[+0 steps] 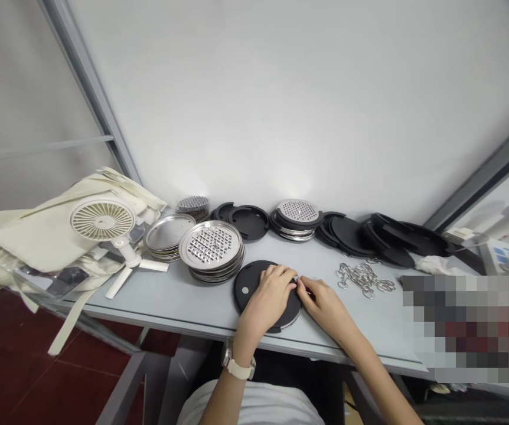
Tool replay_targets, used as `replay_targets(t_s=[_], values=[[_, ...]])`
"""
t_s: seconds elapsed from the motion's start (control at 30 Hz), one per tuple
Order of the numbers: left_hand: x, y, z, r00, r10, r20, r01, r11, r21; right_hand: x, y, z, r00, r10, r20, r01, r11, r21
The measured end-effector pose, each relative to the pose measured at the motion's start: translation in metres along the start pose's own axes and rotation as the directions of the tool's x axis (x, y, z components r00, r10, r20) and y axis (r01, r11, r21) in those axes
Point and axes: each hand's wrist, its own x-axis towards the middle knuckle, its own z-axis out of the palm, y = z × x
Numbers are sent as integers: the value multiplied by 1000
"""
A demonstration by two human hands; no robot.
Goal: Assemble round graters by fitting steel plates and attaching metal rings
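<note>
A black round disc (248, 286) lies flat near the front of the grey table (170, 298), with a metal rim showing under its right edge. My left hand (270, 298) rests on top of the disc, fingers curled toward its right side. My right hand (323, 304) meets it there, fingertips pinched on a small metal piece at the disc's edge. What exactly the fingers hold is too small to name. A pile of metal rings (363, 277) lies just right of my right hand.
A stack of perforated metal plates (211, 251) and a stack of plain metal plates (166, 236) stand left of the disc. Black discs (245, 221) and black covers (369, 236) line the wall. A small white fan (104, 221) leans on cream bags (37, 236) at left.
</note>
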Motion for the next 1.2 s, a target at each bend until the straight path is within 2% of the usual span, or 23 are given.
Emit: replay_targets(t_s=[0.23,0.57,0.97,1.2], values=[[0,-1,1,1000,11,-11,-11,1000,-14,0,0,3,1000,6,-19,-7,999,-48],[0,-1,2,1000,3,-13,-4,999,-36,-4,3,9,995,4,-103,-21,986,-166],[0,-1,1,1000,7,-16,-6,1000,27,-5,6,10,981,-96,-167,48,962,-268],[-1,1,1,999,-19,-36,21,999,42,-3,2,7,983,19,-185,-51,984,-169]])
